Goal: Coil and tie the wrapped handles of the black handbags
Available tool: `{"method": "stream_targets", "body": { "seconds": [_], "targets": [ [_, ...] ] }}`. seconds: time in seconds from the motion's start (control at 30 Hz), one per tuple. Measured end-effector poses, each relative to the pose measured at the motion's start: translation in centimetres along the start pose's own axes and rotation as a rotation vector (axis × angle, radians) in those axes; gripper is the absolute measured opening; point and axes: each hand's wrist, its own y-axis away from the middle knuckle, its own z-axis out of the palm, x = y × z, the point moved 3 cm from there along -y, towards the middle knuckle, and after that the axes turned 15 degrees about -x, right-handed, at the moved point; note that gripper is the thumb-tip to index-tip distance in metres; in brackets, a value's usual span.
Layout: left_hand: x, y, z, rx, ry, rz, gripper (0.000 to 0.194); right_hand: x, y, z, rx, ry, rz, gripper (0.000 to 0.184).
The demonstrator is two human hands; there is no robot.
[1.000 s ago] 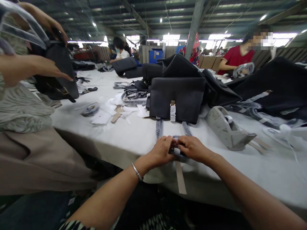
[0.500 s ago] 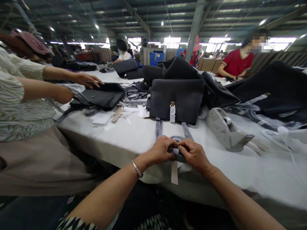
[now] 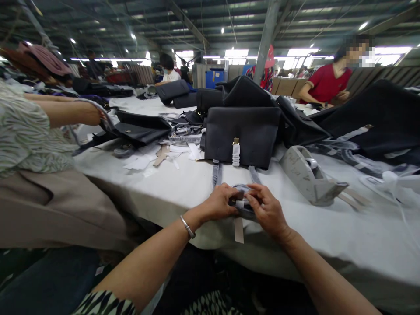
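Note:
My left hand [image 3: 218,203] and my right hand [image 3: 267,211] hold a rolled loop of grey strap [image 3: 244,202] between them at the table's front edge. A white wrapping shows on the loop, and my fingers hide part of it. A pale tan paper strip [image 3: 239,230] hangs below it. Two grey straps [image 3: 215,173] run back from my hands to a dark grey handbag [image 3: 241,136], which stands upright with a gold clasp [image 3: 236,141] wrapped in white.
A grey tape dispenser [image 3: 308,177] sits to the right of my hands. Several dark bags [image 3: 249,92] crowd the table behind the handbag. A co-worker's hand [image 3: 92,114] is at a black bag [image 3: 141,129] on the left, among paper scraps [image 3: 139,162]. Other workers stand beyond.
My hands have turned the strap loop slightly, and the paper strip hangs shorter. The co-worker's hand has drawn back from the black bag toward the left.

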Motion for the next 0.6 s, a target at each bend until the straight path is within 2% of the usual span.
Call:
{"method": "stream_targets", "body": {
  "seconds": [0.07,0.13,0.2,0.27,0.33,0.47,0.6],
  "targets": [
    [-0.1,0.0,0.0,0.010,0.019,0.011,0.031,-0.7,1.8,-0.5,0.013,0.132,-0.175,0.026],
    [-0.4,-0.1,0.1,0.015,0.033,0.015,0.035,-1.6,3.8,-0.5,-0.090,0.334,-0.340,0.032],
    [-0.6,-0.3,0.2,0.019,0.042,0.009,0.037,-2.2,5.5,0.1,-0.233,0.512,-0.416,0.040],
    [-0.7,-0.4,0.3,0.031,0.054,-0.001,0.038,-2.6,6.4,0.8,-0.257,0.635,-0.427,0.041],
    [-0.6,-0.4,0.3,0.037,0.062,0.009,0.035,-2.9,6.3,1.4,-0.182,0.675,-0.426,0.031],
    [-0.4,-0.1,-0.1,0.031,0.047,0.029,0.031,-3.0,4.4,2.1,-0.087,0.593,-0.405,0.022],
    [-0.5,0.3,-0.2,-0.056,0.081,0.140,0.025,-2.9,2.8,1.9,-0.003,0.461,-0.343,0.019]
  ]
}}
